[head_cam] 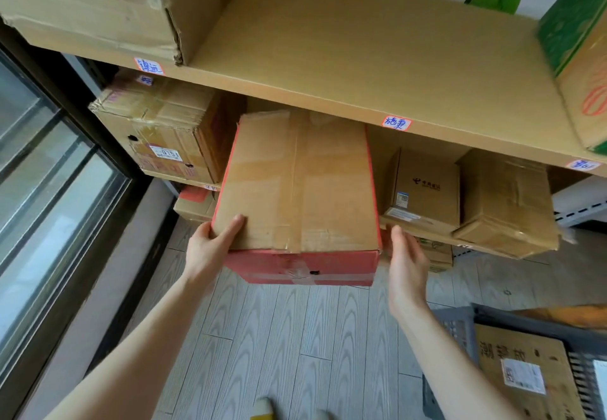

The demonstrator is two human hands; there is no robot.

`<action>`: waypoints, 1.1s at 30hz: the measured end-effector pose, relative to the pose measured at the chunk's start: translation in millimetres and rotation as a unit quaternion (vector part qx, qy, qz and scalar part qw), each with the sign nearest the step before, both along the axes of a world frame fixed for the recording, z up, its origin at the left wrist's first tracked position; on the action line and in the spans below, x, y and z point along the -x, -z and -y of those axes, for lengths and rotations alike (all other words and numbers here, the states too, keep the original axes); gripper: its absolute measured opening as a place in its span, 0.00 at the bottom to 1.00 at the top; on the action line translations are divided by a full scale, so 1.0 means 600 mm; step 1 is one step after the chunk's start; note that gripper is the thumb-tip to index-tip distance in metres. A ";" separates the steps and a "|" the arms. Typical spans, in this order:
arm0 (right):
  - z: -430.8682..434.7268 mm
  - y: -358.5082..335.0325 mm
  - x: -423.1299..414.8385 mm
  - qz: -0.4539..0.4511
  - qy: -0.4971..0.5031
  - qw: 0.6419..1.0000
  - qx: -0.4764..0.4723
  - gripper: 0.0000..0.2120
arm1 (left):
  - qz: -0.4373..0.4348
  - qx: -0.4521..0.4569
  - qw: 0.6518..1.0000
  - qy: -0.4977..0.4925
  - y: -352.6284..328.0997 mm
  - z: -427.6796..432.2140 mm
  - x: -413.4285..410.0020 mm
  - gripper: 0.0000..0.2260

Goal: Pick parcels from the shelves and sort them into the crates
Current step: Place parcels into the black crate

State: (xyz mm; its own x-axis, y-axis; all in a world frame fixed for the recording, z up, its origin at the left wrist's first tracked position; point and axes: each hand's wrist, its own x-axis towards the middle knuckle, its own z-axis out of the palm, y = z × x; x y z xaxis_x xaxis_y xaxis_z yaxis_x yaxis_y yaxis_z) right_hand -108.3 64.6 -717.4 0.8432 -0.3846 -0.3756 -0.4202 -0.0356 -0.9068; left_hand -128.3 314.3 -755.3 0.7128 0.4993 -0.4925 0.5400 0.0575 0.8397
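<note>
Shelf (pixel 361 42) tagged 施更, parcel (pixel 157 130) stickered 0151

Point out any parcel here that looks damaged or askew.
The big box on the upper shelf has a crushed, split corner. The crumpled box on the shelf below sits skewed, overhanging the edge.

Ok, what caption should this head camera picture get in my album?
Left hand and right hand hold a red-sided cardboard box partly off the shelf, a grey crate on the floor nearby.

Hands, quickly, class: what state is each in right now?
Left hand: grips the box corner.
Right hand: beside the box, fingers hidden; cannot tell.
</note>
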 end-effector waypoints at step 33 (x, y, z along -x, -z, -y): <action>0.003 -0.009 -0.007 0.071 -0.194 0.977 0.042 0.08 | 0.098 0.152 0.979 0.097 -0.062 0.080 -0.038 0.16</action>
